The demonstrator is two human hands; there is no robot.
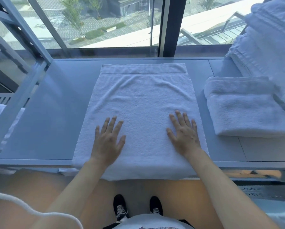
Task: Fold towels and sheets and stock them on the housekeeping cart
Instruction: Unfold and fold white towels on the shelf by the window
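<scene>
Progress stands at an intermediate stage, judged from how the linen lies. One white towel (143, 103) lies spread on the grey work surface (44, 113), directly in front of the person, with its near edge draped over the front lip of that surface. All positions below are given relative to this towel.

Completed work, as far as visible:
- To the right of the towel, apart from it, a folded towel (247, 108) rests on the same surface.
- Further right and toward the window (105, 22), a tall stack of white linen (269, 47) rises past the frame edge. Whether its items are towels or sheets cannot be told.

Remaining work, as a judgement:
- The towel shows shallow wrinkles across its far half and needs further folds to match the folded towel.
- No transfer to a housekeeping cart is evident. A grey metal frame (22, 52) stands to the left of the towel; whether it belongs to the cart cannot be told.

Hand pose:
- Left hand (107, 139) lies flat, palm down, on the near left part of the towel, fingers straight and spread, gripping nothing.
- Right hand (184, 133) lies flat, palm down, on the near right part, fingers spread, pinching nothing.
- Both forearms extend forward from the body. The pose suits smoothing the cloth.
</scene>
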